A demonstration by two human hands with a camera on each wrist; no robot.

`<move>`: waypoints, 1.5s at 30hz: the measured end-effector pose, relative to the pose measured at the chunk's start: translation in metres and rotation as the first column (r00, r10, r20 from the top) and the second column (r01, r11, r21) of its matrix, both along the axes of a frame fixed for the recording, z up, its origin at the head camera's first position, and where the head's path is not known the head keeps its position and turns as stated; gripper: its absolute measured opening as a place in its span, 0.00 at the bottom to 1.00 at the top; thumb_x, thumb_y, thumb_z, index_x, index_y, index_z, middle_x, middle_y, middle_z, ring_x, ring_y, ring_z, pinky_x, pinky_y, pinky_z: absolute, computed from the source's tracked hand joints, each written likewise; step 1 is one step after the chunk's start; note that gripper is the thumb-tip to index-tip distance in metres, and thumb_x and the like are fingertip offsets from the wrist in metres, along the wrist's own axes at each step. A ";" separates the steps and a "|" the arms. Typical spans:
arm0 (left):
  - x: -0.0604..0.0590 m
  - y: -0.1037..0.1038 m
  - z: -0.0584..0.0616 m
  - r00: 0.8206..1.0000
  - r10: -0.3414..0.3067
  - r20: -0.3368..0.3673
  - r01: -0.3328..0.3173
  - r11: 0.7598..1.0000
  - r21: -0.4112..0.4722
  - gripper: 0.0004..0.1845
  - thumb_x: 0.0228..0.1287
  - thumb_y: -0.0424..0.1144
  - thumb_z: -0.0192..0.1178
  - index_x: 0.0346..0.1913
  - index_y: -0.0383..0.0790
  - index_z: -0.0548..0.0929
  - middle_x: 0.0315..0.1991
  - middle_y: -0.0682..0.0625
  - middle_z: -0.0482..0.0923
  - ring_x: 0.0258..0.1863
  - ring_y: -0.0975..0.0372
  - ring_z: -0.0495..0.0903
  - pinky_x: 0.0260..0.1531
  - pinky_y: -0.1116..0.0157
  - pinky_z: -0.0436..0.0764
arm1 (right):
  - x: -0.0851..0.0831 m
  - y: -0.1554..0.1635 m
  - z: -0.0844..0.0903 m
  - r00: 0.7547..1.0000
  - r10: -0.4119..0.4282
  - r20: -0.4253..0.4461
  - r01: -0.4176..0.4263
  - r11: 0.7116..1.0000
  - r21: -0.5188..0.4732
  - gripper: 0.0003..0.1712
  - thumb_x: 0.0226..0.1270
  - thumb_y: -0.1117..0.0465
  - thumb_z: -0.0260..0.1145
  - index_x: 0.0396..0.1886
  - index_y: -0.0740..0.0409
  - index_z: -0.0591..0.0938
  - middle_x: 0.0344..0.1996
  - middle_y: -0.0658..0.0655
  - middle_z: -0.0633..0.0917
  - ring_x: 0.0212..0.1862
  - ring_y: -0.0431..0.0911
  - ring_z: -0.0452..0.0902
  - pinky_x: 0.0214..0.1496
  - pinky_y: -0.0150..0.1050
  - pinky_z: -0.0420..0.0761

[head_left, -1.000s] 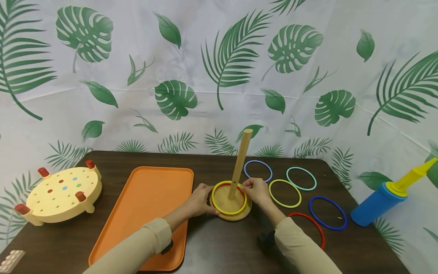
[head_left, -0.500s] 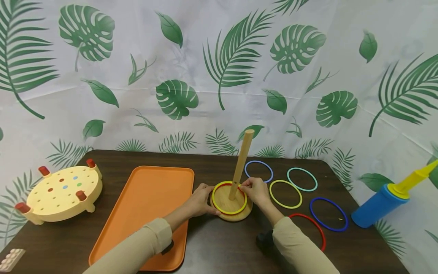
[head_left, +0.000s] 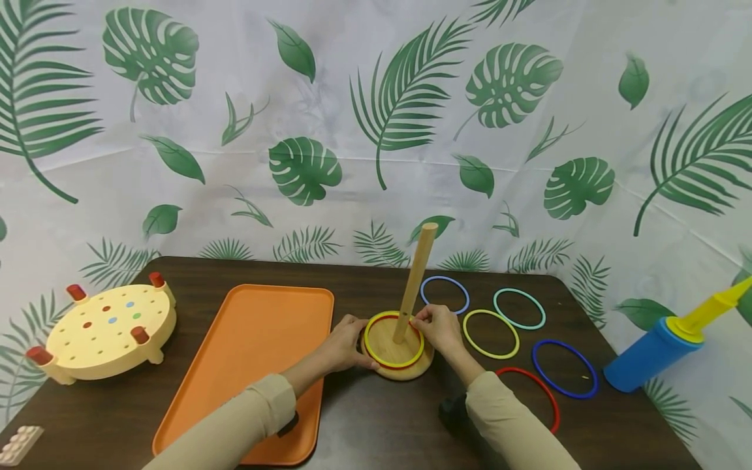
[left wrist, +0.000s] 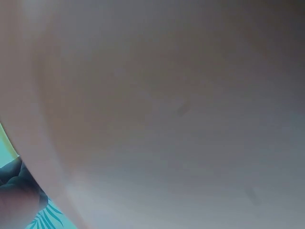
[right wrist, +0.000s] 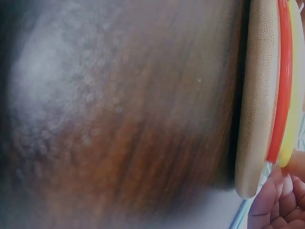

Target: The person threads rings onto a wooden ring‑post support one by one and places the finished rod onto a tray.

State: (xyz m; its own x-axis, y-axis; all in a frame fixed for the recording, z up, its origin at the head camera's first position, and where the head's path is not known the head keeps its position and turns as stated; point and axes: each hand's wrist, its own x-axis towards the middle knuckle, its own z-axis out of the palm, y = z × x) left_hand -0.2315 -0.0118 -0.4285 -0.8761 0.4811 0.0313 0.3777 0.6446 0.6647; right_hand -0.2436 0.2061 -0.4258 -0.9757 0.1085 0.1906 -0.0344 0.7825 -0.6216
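A wooden stand has a round base (head_left: 413, 372) and an upright peg (head_left: 414, 281) at the table's middle. A yellow ring (head_left: 389, 364) lies round the peg on the base, over a red ring (right wrist: 284, 81). My left hand (head_left: 346, 344) grips the base's left rim. My right hand (head_left: 437, 326) pinches the yellow ring at its right side, beside the peg. The right wrist view shows the base edge (right wrist: 257, 95), both rings and my fingertips (right wrist: 281, 202) up close. The left wrist view is a pale blur.
Loose rings lie right of the stand: light blue (head_left: 444, 294), teal (head_left: 519, 308), yellow-green (head_left: 490, 333), dark blue (head_left: 565, 368), red (head_left: 531, 391). An orange tray (head_left: 252, 365) sits to the left, then a yellow peg board (head_left: 106, 333). A blue and yellow pump (head_left: 670, 343) is at the far right.
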 end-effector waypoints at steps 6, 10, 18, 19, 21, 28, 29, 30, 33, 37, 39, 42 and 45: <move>0.001 0.000 0.000 1.000 0.002 0.008 -0.002 1.000 0.007 0.43 0.40 0.44 0.78 0.60 0.27 0.71 0.51 0.39 0.69 0.51 0.51 0.71 0.53 0.54 0.73 | 0.000 0.000 -0.001 1.000 -0.014 0.014 0.014 1.000 -0.001 0.06 0.51 0.64 0.73 0.20 0.59 0.84 0.16 0.50 0.79 0.20 0.40 0.68 0.21 0.32 0.66; 0.001 0.000 -0.001 1.000 -0.004 -0.001 0.004 1.000 0.014 0.44 0.40 0.43 0.78 0.60 0.27 0.71 0.51 0.38 0.69 0.51 0.50 0.71 0.53 0.54 0.73 | 0.001 0.001 -0.001 1.000 -0.020 0.016 0.020 1.000 -0.010 0.06 0.51 0.64 0.73 0.20 0.59 0.84 0.16 0.50 0.79 0.20 0.40 0.68 0.21 0.32 0.66; 0.000 0.000 -0.003 1.000 -0.012 -0.007 0.012 1.000 0.025 0.44 0.40 0.43 0.78 0.60 0.27 0.71 0.51 0.38 0.69 0.51 0.50 0.71 0.53 0.54 0.72 | 0.003 0.004 -0.002 1.000 -0.007 -0.002 0.007 1.000 -0.026 0.07 0.50 0.62 0.73 0.19 0.59 0.83 0.14 0.48 0.78 0.19 0.39 0.67 0.20 0.31 0.65; 0.000 0.000 -0.003 1.000 -0.011 -0.007 0.011 1.000 0.025 0.44 0.39 0.43 0.78 0.60 0.27 0.71 0.51 0.38 0.69 0.51 0.50 0.71 0.53 0.54 0.72 | 0.004 0.004 -0.002 1.000 -0.005 -0.006 0.005 1.000 -0.028 0.07 0.50 0.62 0.73 0.20 0.59 0.83 0.14 0.48 0.78 0.19 0.39 0.67 0.21 0.31 0.66; 0.000 0.000 -0.003 1.000 -0.010 -0.009 0.010 1.000 0.022 0.44 0.39 0.43 0.78 0.60 0.27 0.71 0.52 0.38 0.69 0.51 0.50 0.71 0.53 0.54 0.73 | 0.005 0.006 -0.002 1.000 0.002 -0.020 -0.003 0.999 -0.038 0.07 0.51 0.62 0.73 0.20 0.60 0.84 0.14 0.48 0.78 0.19 0.39 0.67 0.21 0.31 0.66; 0.000 0.001 -0.003 1.000 -0.005 0.002 0.005 1.000 0.018 0.45 0.39 0.43 0.78 0.61 0.27 0.70 0.52 0.39 0.69 0.51 0.51 0.71 0.52 0.54 0.73 | 0.015 0.023 0.002 1.000 -0.016 -0.027 0.013 0.994 -0.106 0.05 0.54 0.64 0.72 0.25 0.62 0.84 0.16 0.52 0.81 0.17 0.38 0.72 0.20 0.30 0.73; 0.000 0.001 -0.003 1.000 -0.006 0.003 0.006 1.000 0.017 0.44 0.39 0.43 0.78 0.61 0.27 0.70 0.52 0.39 0.69 0.50 0.51 0.71 0.52 0.54 0.73 | 0.017 0.027 0.003 1.000 -0.021 -0.023 0.018 0.993 -0.116 0.05 0.54 0.64 0.71 0.26 0.62 0.85 0.17 0.53 0.82 0.16 0.38 0.73 0.20 0.30 0.74; 0.000 0.001 -0.002 1.000 -0.006 0.003 0.006 1.000 0.018 0.44 0.39 0.43 0.78 0.61 0.27 0.70 0.52 0.39 0.69 0.50 0.51 0.71 0.52 0.54 0.73 | 0.018 0.032 0.004 0.999 -0.024 -0.021 0.022 0.992 -0.124 0.05 0.55 0.64 0.71 0.27 0.63 0.85 0.17 0.53 0.82 0.17 0.38 0.74 0.20 0.30 0.75; 0.000 0.001 -0.001 1.000 -0.008 0.001 0.008 1.000 0.020 0.44 0.39 0.43 0.78 0.61 0.27 0.70 0.52 0.38 0.69 0.50 0.51 0.71 0.51 0.54 0.73 | 0.024 0.051 0.007 0.999 -0.036 -0.018 0.033 0.992 -0.122 0.06 0.57 0.64 0.70 0.29 0.63 0.84 0.19 0.54 0.83 0.18 0.37 0.75 0.22 0.29 0.76; 0.000 0.000 0.000 1.000 -0.006 0.004 0.006 1.000 0.015 0.44 0.40 0.43 0.78 0.61 0.27 0.70 0.52 0.38 0.69 0.51 0.50 0.71 0.52 0.54 0.73 | 0.033 0.080 0.011 0.999 -0.034 -0.039 0.031 0.997 -0.071 0.05 0.57 0.64 0.69 0.30 0.64 0.84 0.20 0.54 0.83 0.20 0.35 0.73 0.25 0.28 0.74; 0.001 0.000 0.000 1.000 -0.004 0.009 0.004 1.000 0.011 0.44 0.40 0.43 0.77 0.61 0.27 0.70 0.52 0.38 0.69 0.51 0.50 0.70 0.53 0.54 0.73 | 0.039 0.095 0.012 0.999 -0.017 -0.044 0.015 0.999 -0.045 0.05 0.58 0.64 0.69 0.31 0.64 0.84 0.22 0.55 0.84 0.22 0.36 0.74 0.26 0.28 0.74; 0.001 0.000 0.000 1.000 -0.004 0.013 0.004 1.000 0.009 0.44 0.40 0.44 0.77 0.61 0.27 0.70 0.52 0.38 0.69 0.51 0.50 0.70 0.53 0.54 0.73 | 0.049 0.117 0.013 0.999 0.013 -0.039 -0.013 1.000 0.003 0.05 0.58 0.64 0.69 0.33 0.62 0.85 0.26 0.56 0.85 0.25 0.37 0.76 0.28 0.29 0.74; 0.001 0.000 0.001 1.000 -0.002 0.015 0.002 1.000 0.010 0.44 0.41 0.44 0.77 0.61 0.28 0.71 0.53 0.38 0.69 0.51 0.50 0.70 0.53 0.53 0.73 | 0.059 0.135 0.014 0.999 0.044 -0.021 -0.043 0.998 0.044 0.07 0.58 0.64 0.69 0.35 0.62 0.85 0.31 0.56 0.86 0.29 0.37 0.77 0.31 0.30 0.75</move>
